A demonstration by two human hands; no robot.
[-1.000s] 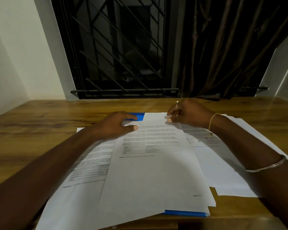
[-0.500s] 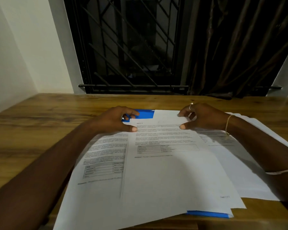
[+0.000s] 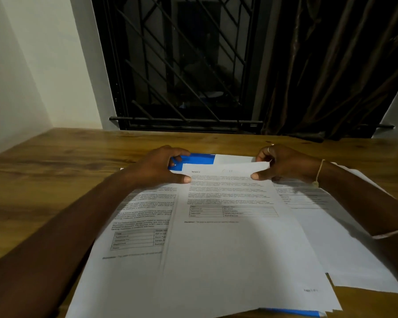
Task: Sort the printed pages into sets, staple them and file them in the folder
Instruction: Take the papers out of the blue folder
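Observation:
A stack of printed pages (image 3: pixel 234 249) lies in the middle of the wooden table (image 3: pixel 55 166), on top of a blue folder (image 3: pixel 198 159) whose far corner and near edge show. My left hand (image 3: pixel 159 167) pinches the top page's far left corner, thumb on the paper. My right hand (image 3: pixel 283 165) pinches its far right corner, which is lifted slightly. More printed pages (image 3: pixel 133 226) lie fanned out to the left, and other sheets (image 3: pixel 331 226) to the right under my right forearm. No stapler is in view.
A barred dark window (image 3: pixel 182 65) and a brown curtain (image 3: pixel 331 65) stand behind the table's far edge. A white wall (image 3: pixel 21 65) closes the left side. Bare wood shows at the left and along the back.
Both hands have shifted slightly apart along the top page's far edge, and its far right corner has lifted. The camera has moved closer and tilted.

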